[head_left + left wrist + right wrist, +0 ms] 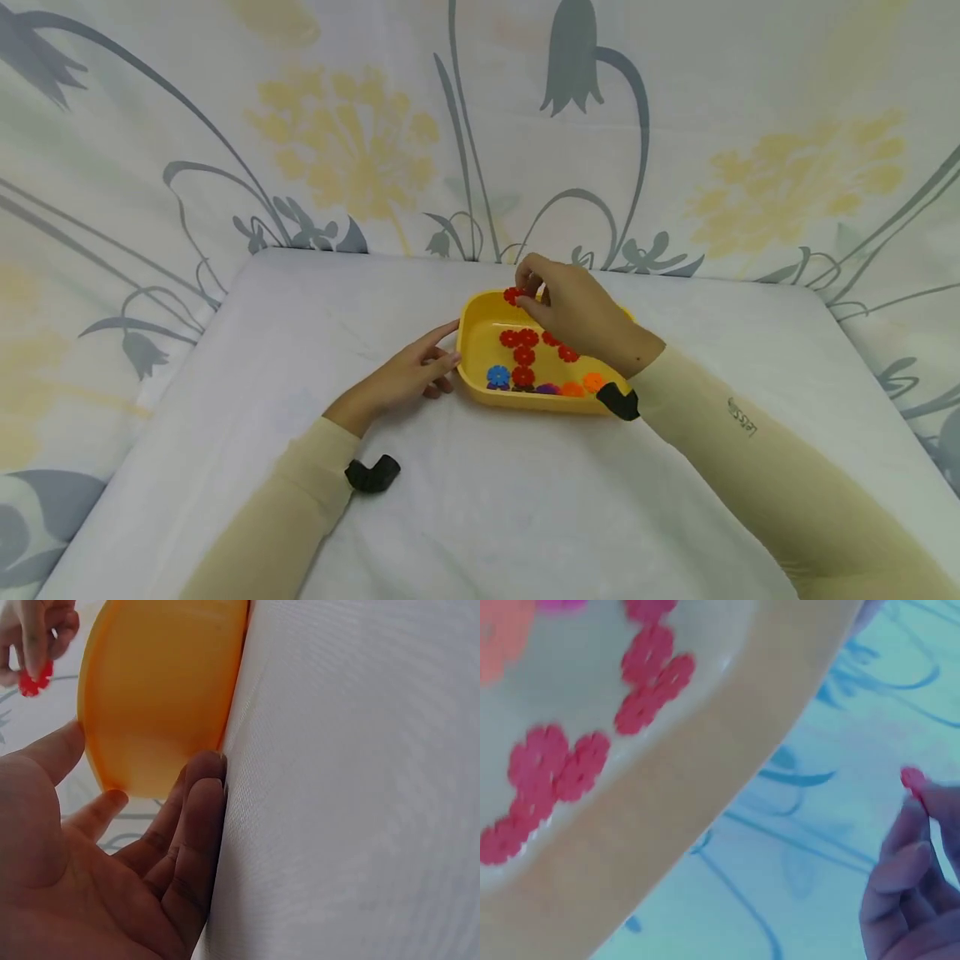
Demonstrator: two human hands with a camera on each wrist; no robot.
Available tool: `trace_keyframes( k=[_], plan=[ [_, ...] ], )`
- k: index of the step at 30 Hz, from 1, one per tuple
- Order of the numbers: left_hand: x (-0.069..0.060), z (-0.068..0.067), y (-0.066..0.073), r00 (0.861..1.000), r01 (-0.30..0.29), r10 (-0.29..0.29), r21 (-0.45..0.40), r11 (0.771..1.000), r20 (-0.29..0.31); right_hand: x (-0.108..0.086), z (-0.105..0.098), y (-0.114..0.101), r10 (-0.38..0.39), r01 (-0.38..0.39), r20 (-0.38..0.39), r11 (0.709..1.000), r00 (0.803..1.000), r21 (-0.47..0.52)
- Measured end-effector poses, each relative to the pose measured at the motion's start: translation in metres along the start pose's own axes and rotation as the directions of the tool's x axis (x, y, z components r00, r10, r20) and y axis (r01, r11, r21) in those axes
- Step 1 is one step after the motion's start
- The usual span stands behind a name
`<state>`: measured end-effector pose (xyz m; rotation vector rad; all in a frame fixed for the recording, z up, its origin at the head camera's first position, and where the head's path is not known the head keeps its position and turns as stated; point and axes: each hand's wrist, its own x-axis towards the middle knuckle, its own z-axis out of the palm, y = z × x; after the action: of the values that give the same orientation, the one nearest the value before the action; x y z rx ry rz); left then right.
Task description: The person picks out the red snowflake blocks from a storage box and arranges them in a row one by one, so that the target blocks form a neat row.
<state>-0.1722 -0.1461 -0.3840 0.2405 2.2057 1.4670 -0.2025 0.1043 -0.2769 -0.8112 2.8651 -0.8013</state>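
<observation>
A yellow plastic tray with rounded corners sits on the white sheet. My left hand is at its left end, thumb and index fingertips touching the wall, the fingers mostly extended; the left wrist view shows the palm beside the tray's side. Between thumb and fingertips, my right hand pinches a red notched flower-shaped disc above the far rim. In the right wrist view this red disc appears apart from the tray.
Inside the tray lie several red discs, a blue disc, orange ones and a purple one. The right forearm covers the tray's right end. Behind the white surface rises a flower-patterned cloth.
</observation>
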Motion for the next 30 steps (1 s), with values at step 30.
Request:
trace_keyframes(
  k=[30],
  plan=[
    [0.000,-0.001,-0.006,0.999,-0.043,0.043,0.014,0.999,0.024,-0.070,0.111,-0.017,-0.202,0.043,0.231,0.833,0.952,0.551]
  ],
)
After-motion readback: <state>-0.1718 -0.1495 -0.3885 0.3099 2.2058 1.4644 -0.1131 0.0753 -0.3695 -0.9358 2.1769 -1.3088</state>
